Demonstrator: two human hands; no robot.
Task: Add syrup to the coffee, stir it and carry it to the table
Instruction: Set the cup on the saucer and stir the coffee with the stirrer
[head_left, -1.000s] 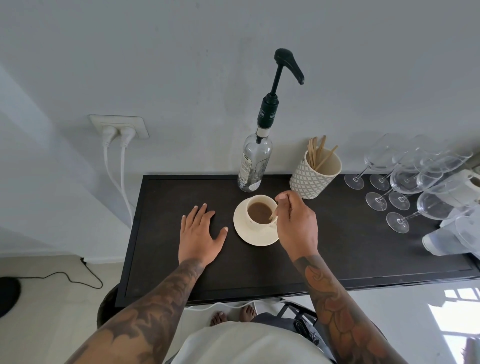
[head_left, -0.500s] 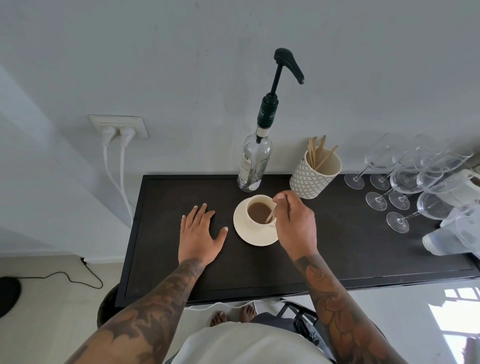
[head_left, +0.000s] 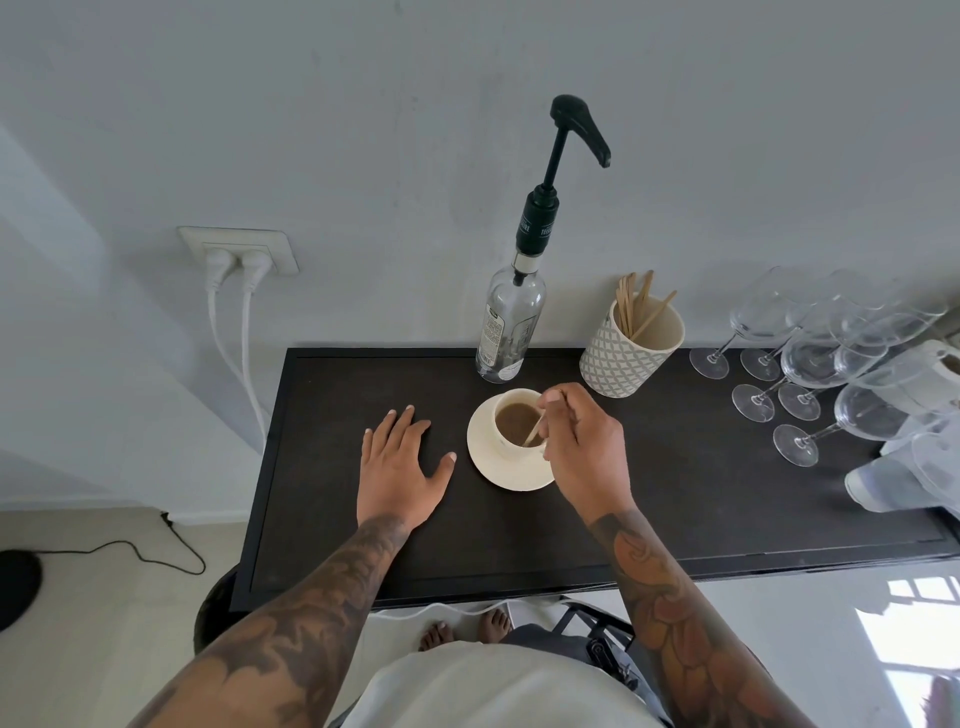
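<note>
- The right hand (head_left: 584, 452) pinched a thin pale wooden stir stick (head_left: 534, 434) between thumb and fingertips, its other fingers curled; the stick slanted down into the cup, its lower end in the drink.
- The small cream ceramic cup of light brown coffee (head_left: 517, 418) stood on a round cream saucer (head_left: 498, 467) near the middle of the dark brown rectangular tabletop (head_left: 332, 519).
- The left hand (head_left: 402, 467) lay flat on the tabletop just left of the saucer, palm down, fingers straight and slightly spread, thumb pointing toward the saucer but apart from it; it held nothing.
- A clear glass syrup bottle with a black pump dispenser (head_left: 511, 325) stood upright at the far edge of the tabletop, just beyond the cup; its spout pointed right.
- Right of the bottle stood a white patterned cylindrical holder (head_left: 626, 353) with several more wooden sticks (head_left: 636, 304) leaning in it.
- At the far right, clear stemmed wine glasses (head_left: 810, 358) were crowded together, with a white jug-like vessel (head_left: 930, 374) partly behind them.
- On the grey wall to the left, a white double wall socket (head_left: 239, 249) held two white plugs whose cables hung down.
- A black cable (head_left: 140, 551) ran across the pale floor at the near left.
</note>
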